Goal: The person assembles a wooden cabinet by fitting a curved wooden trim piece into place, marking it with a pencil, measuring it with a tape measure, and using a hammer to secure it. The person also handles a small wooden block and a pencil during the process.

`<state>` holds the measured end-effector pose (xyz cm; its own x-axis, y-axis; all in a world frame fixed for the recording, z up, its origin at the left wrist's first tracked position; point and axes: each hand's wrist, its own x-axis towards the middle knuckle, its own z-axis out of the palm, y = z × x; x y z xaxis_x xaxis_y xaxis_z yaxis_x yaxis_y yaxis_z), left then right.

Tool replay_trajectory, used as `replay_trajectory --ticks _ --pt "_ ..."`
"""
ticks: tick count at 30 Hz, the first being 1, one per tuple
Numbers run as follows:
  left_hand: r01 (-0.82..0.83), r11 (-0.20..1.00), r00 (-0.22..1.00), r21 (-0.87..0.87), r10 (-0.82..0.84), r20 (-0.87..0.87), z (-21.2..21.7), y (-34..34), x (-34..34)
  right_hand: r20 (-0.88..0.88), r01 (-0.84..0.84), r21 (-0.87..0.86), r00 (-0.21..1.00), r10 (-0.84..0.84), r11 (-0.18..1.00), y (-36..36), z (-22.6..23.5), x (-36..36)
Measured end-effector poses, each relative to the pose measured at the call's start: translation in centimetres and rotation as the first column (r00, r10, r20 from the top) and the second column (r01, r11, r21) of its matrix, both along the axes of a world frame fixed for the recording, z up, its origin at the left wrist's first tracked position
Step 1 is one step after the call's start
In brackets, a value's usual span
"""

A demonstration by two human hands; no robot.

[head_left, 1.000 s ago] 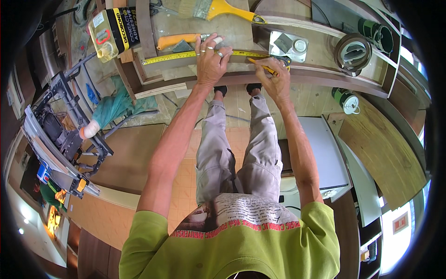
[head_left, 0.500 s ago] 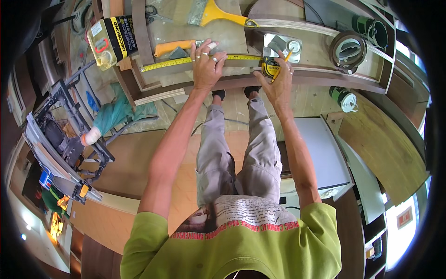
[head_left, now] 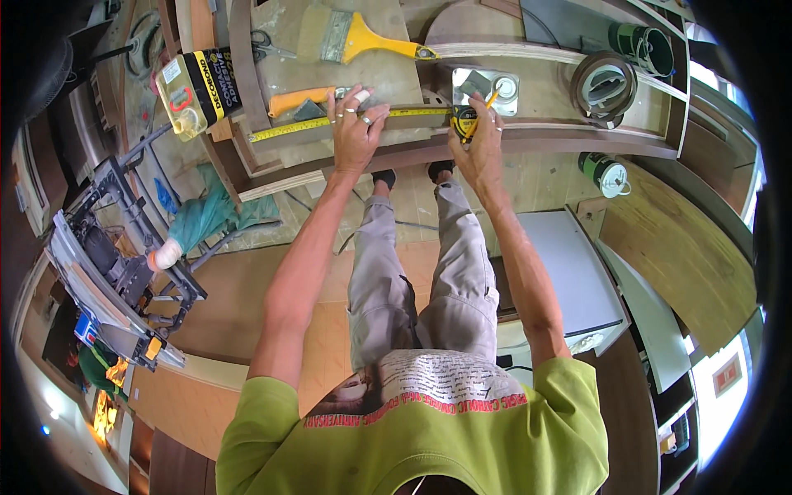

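Observation:
A yellow tape measure blade (head_left: pixel 289 129) stretches along a narrow brown board across the workbench. My left hand (head_left: pixel 356 140) is closed over the blade near its middle, thumb to the right; a light wrap covers one fingertip. To the right, my right hand (head_left: pixel 483 153) grips the black-and-yellow tape measure case (head_left: pixel 462 124) where the blade comes out. A yellow pencil (head_left: pixel 493 97) sticks up from between those fingers. Just beyond my left hand lies an orange-handled tool (head_left: pixel 297 101) beside a small grey scraper blade (head_left: pixel 309 111).
A wide brush with a yellow handle (head_left: pixel 371 40) lies farther back. Behind my right hand sits a metal tin (head_left: pixel 507 103); a brown tape roll (head_left: pixel 605 89) is farther right. A yellow-and-black adhesive can (head_left: pixel 198 91) stands left. Wheeled metal frame (head_left: pixel 124 214) at left.
The view has shifted slightly, so bench things appear a little lower and farther left. Both hands stay at the tape measure; my right hand has turned a little around its case.

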<state>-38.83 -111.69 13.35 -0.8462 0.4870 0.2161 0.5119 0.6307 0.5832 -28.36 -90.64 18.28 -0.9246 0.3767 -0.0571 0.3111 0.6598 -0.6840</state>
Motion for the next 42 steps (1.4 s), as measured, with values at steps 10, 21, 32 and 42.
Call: replay_trajectory --ticks 10,21,32,42 --pt "0.002 0.999 1.0 -0.034 -0.002 -0.011 1.3 0.6 0.1 -0.009 0.021 0.015 1.0 -0.021 1.0 0.2 0.6 -0.1" --pt "0.114 0.987 0.993 -0.116 -0.113 0.012 3.0 2.5 0.3 0.043 0.165 -0.062 0.986 -0.163 0.984 0.7 0.4 1.3" --pt "0.168 0.982 0.974 -0.09 -0.179 -0.136 3.7 -1.8 3.5 0.087 0.229 -0.129 0.972 -0.219 0.965 1.1 -0.3 1.2" --pt "0.217 0.928 0.975 -0.303 -0.19 0.117 1.3 -1.4 6.1 0.118 0.316 -0.214 0.948 -0.297 0.924 0.8 0.9 0.4"
